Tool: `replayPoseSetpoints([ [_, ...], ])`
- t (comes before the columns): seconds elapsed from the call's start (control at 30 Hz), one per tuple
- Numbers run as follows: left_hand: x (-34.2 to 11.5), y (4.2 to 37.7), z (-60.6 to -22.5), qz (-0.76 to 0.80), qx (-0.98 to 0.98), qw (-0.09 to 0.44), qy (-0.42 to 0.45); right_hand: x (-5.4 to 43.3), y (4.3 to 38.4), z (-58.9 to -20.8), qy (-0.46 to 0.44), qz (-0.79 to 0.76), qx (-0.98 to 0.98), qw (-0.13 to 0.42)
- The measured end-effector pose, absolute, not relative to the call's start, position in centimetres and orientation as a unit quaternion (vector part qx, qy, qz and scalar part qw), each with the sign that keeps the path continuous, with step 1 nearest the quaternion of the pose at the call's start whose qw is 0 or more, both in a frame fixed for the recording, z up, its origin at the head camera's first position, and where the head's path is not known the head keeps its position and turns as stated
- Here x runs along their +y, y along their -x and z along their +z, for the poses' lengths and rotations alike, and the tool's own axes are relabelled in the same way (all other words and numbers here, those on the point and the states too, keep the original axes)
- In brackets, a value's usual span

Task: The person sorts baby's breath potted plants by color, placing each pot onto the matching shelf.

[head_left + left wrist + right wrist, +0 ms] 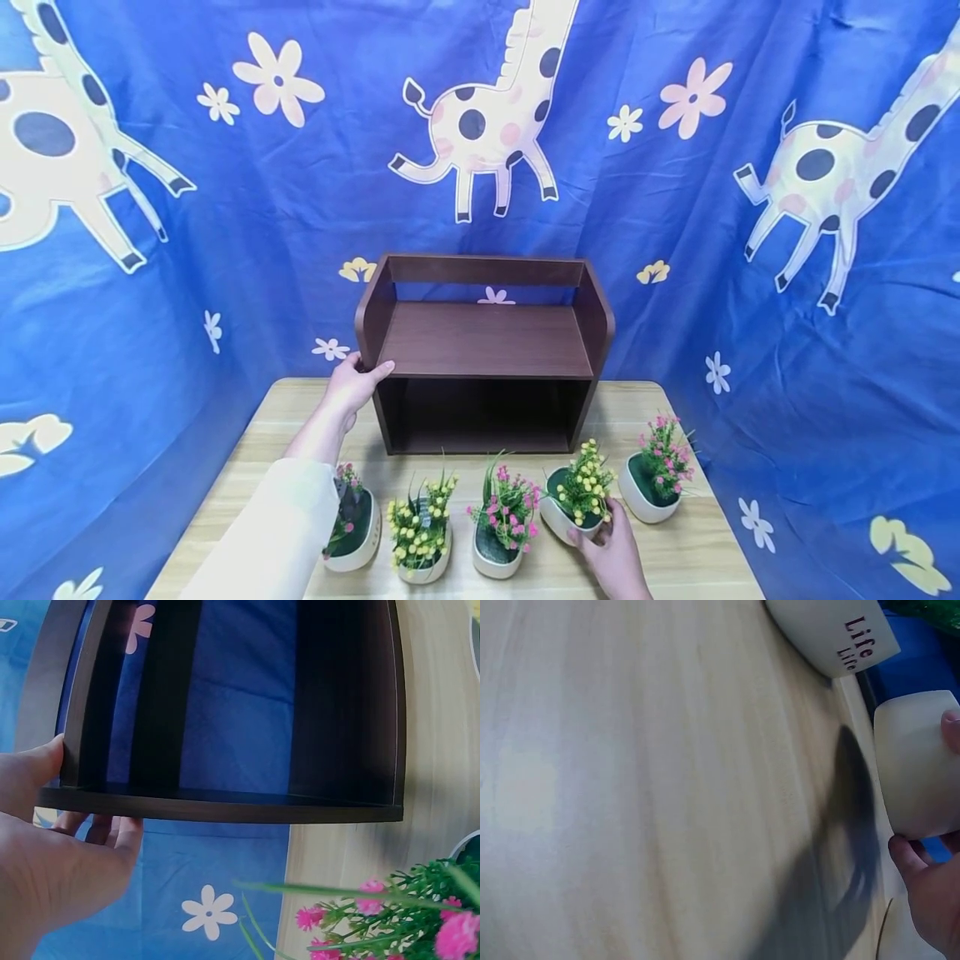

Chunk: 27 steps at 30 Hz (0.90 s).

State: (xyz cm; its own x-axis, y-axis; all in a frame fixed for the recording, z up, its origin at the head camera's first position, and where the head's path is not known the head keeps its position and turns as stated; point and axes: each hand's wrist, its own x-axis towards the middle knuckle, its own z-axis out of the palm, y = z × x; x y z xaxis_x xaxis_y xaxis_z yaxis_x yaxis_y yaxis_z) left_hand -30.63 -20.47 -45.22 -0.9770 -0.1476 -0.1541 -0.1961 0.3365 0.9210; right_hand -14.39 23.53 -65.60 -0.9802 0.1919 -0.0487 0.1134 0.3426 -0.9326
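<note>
My left hand point(351, 390) grips the left side panel of a dark brown two-tier wooden shelf point(487, 337), thumb over the edge of the upper board. In the left wrist view, the fingers curl behind the shelf's panel point(247, 810). My right hand point(617, 557) holds a potted plant with yellow flowers point(587, 482) by its white pot point(915, 769). Thumb and fingers clasp opposite sides of that pot, which leans a little over the table. Close to its right stands a pink-flowered potted plant point(662, 467).
Three more potted plants line the front of the wooden table point(705, 550): one pink point(351, 533) partly behind my left sleeve, one yellow point(420, 533), one pink point(501, 521). A blue curtain point(337, 200) with giraffes and flowers surrounds the table's back and sides.
</note>
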Motion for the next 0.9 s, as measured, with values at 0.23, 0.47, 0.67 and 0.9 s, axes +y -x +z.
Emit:
replayPoseSetpoints([
  [0.23,-20.5,30.4,-45.4,0.565,0.818,0.017,0.107,22.9,14.3,-63.9,0.095,0.561,-0.819,0.075],
  [0.47,-20.5,30.3,-45.5,0.569,0.815,0.015,0.109,22.4,14.4,-62.3,0.077,0.570,-0.811,0.106],
  [0.67,-20.4,30.2,-45.6,0.560,0.821,0.012,0.109,22.0,14.6,-61.4,0.068,0.564,-0.813,0.131],
  [0.9,-20.2,30.3,-45.5,0.558,0.823,0.009,0.106,21.6,14.5,-59.7,0.070,0.571,-0.807,0.133],
])
